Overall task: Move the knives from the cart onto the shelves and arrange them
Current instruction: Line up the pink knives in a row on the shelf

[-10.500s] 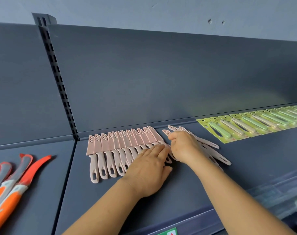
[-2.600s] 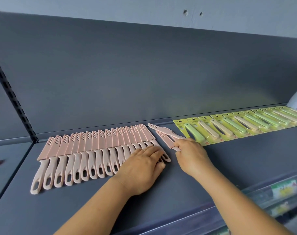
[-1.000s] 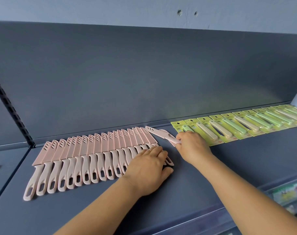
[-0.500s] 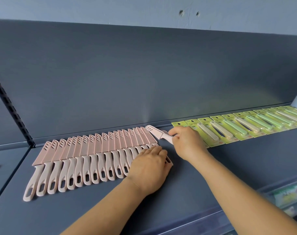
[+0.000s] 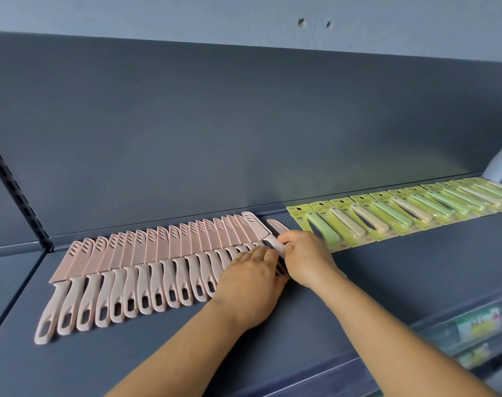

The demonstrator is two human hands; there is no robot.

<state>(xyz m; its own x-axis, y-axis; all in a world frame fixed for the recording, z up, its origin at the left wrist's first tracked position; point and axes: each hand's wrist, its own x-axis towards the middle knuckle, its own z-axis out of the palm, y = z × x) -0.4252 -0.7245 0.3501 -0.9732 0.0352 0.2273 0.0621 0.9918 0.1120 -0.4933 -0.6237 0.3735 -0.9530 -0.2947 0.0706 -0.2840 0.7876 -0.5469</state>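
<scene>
Several pink sheathed knives (image 5: 146,270) lie side by side in an overlapping row on the dark grey shelf (image 5: 387,276), blades toward the back. My left hand (image 5: 249,287) rests flat, fingers straight, on the handles at the row's right end. My right hand (image 5: 304,256) pinches the handle of one pink knife (image 5: 257,226) and lays it against the row's right end. One more pink knife (image 5: 277,226) pokes out from behind my right hand; its handle is hidden.
A row of green and cream knives in yellow-green card packs (image 5: 401,213) runs along the shelf to the right, close to my right hand. A slotted upright (image 5: 18,193) divides the shelf at the left. A lower shelf edge with labels (image 5: 473,330) shows at bottom right.
My right hand has brought a pink knife left and down against the right end of the row. My left hand has stayed on the handles. The row has grown since the earliest frame.
</scene>
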